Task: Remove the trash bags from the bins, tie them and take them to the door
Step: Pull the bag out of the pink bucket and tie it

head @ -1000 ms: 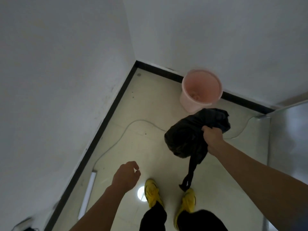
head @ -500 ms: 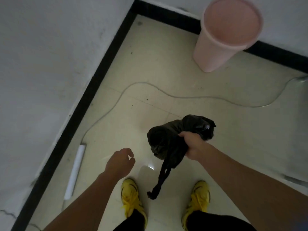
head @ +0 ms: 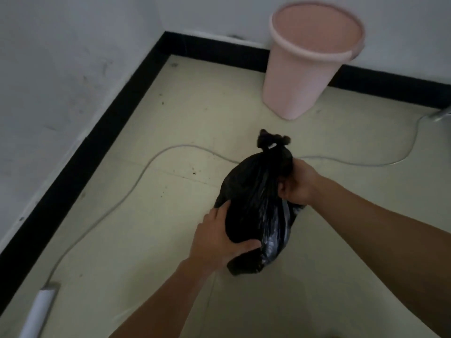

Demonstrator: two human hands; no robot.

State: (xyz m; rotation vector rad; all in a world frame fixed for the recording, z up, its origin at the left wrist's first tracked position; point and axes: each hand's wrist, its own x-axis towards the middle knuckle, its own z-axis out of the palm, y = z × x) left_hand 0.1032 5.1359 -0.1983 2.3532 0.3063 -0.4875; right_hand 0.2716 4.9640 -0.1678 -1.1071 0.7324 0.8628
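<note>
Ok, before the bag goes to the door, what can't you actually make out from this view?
All in the head view:
- Contents of the black trash bag: opaque plastic, covered partly by the left hand and right hand.
- Tightness of the knot: small, dark, blurred.
- Bottom of the pink bin: dim and washed out.
- The door: outside the frame.
- Where the white cable ends: cut off at the right edge.

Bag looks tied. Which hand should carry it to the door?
Probably the right hand. It grips the black bag high up, just below the knot, so the bag could hang from it. The left hand only cups the lower side and could let go.
</note>
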